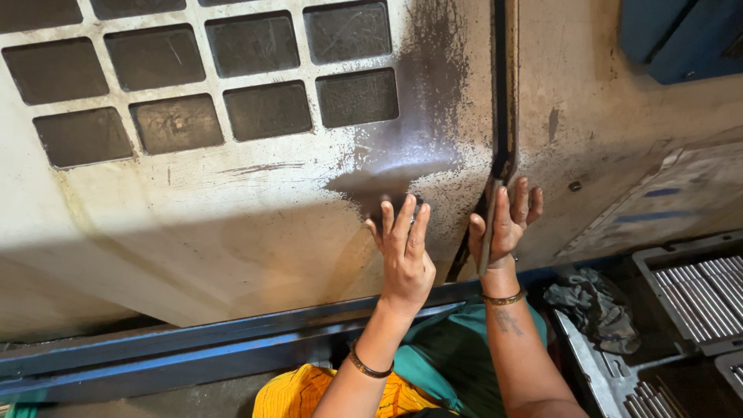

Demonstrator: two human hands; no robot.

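Note:
A large cream machine door (232,201) with several dark window panes (267,108) fills the view. My left hand (404,248) lies flat on the door's worn, dark patch, fingers together and pointing up. My right hand (505,224) curls its fingers around the door's right edge (489,224), at the dark vertical gap between the door and the neighbouring cream panel (604,131). Both wrists wear thin bangles.
A blue rail (193,352) runs below the door. At the lower right a grey tray (658,271) holds several metal rods, with a crumpled grey cloth (592,302) beside it. A blue part (681,35) sits at the top right. My yellow and teal clothing shows at the bottom.

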